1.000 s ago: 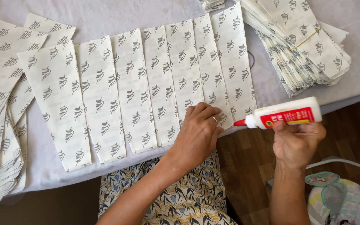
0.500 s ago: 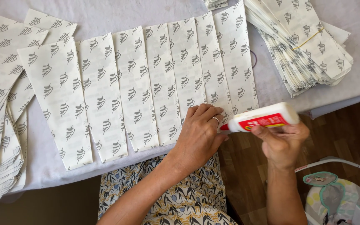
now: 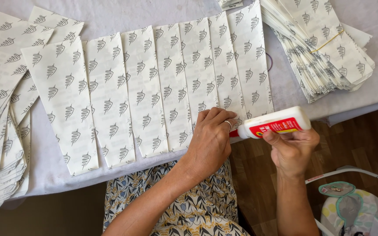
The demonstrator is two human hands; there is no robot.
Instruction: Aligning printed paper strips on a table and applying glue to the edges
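White glue bottle [image 3: 274,123] gripped in right hand [image 3: 293,146] — red tip hidden behind flat, spread left hand [image 3: 210,142].

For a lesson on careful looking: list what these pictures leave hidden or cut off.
- Glue bottle tip: head view, hidden behind the left hand.
- Near ends of the rightmost sheets: covered by that hand.
- Left pile: cut off by the picture's left edge.
- Right hand grip: fingers partly hidden behind the bottle.
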